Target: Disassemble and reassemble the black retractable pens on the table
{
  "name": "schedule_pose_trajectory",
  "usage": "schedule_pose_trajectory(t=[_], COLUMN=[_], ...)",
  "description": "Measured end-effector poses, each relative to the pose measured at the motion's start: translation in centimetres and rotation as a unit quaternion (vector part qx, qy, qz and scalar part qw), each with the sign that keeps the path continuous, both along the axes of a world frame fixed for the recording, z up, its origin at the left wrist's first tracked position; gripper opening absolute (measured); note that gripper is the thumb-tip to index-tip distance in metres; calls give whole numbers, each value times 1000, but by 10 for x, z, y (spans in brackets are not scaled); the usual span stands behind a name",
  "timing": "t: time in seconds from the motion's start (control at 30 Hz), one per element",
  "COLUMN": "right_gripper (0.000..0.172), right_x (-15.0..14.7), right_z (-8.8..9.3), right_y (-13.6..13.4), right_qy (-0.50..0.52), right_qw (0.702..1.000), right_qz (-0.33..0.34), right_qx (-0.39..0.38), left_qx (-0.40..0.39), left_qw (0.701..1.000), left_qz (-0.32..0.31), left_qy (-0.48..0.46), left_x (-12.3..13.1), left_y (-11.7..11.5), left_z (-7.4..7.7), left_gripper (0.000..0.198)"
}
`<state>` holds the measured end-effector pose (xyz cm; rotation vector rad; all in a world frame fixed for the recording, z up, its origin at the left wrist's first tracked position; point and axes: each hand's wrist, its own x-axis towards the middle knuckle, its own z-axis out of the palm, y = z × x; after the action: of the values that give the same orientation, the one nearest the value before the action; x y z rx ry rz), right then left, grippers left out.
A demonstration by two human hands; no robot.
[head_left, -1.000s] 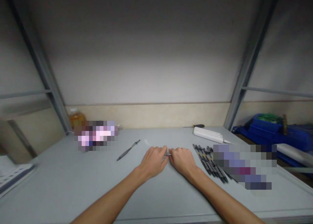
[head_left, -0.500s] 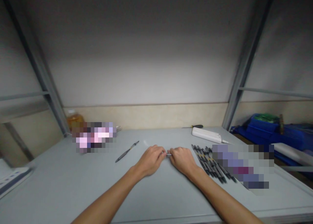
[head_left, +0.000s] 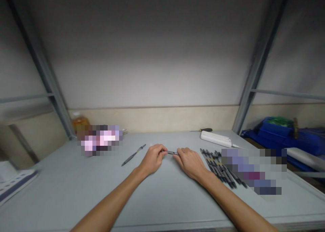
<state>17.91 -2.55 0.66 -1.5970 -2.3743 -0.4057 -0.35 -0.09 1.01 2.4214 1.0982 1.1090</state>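
Between my two hands runs a slim dark grey pen [head_left: 171,153], held roughly level just above the table. My left hand [head_left: 153,158] pinches its left end, and my right hand [head_left: 190,161] grips the other end; the fingers cover both tips. To the left of my left hand lies another grey pen [head_left: 133,155], slanted on the tabletop. Right of my right hand, several dark pens [head_left: 220,169] with yellowish bands rest side by side in a row.
A white power strip [head_left: 215,139] and a screwdriver [head_left: 205,130] lie at the back right of the grey table [head_left: 152,205]. A bottle of amber liquid [head_left: 80,120] stands at the back left, near a blurred-out item. Metal posts [head_left: 245,107] rise at both sides.
My hands have moved slightly apart, so more of the pen between them shows. The view has shifted a little; the other pens lie as before.
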Motion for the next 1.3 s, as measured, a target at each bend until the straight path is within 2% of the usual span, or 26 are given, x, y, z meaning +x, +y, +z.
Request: schedule_pose_trajectory(t=[0.2, 0.4, 0.67, 0.83, 0.9, 1.1, 1.17, 1.3], right_gripper=[29, 27, 24, 36, 38, 20, 26, 34], right_x=[1, 0, 2, 10, 13, 18, 17, 18], right_z=[-4, -3, 2, 2, 1, -2, -2, -1], right_y=[5, 4, 3, 6, 8, 12, 13, 14], right_qy=[-26, -38, -36, 72, 125, 281, 328, 381], right_qw=[999, 999, 998, 997, 991, 954, 939, 913], right_qz=[14, 18, 32, 9, 25, 102, 94, 73], right_qx=[30, 14, 29, -13, -39, -29, -41, -128], left_qx=[-34, -51, -137, -154, -170, -208, -212, -220], left_qw=[999, 998, 988, 974, 962, 934, 931, 926], left_qz=[9, 14, 18, 36, 37, 31, 36, 36], left_qy=[-1, -14, -66, -164, -210, -288, -296, -306], left_x=[0, -1, -1, -5, -8, -9, -9, -9], left_y=[-2, 3, 9, 18, 22, 24, 24, 26], left_z=[4, -2, -10, -11, -11, -10, -10, -11], left_gripper=[18, 26, 32, 30, 30, 33, 34, 36])
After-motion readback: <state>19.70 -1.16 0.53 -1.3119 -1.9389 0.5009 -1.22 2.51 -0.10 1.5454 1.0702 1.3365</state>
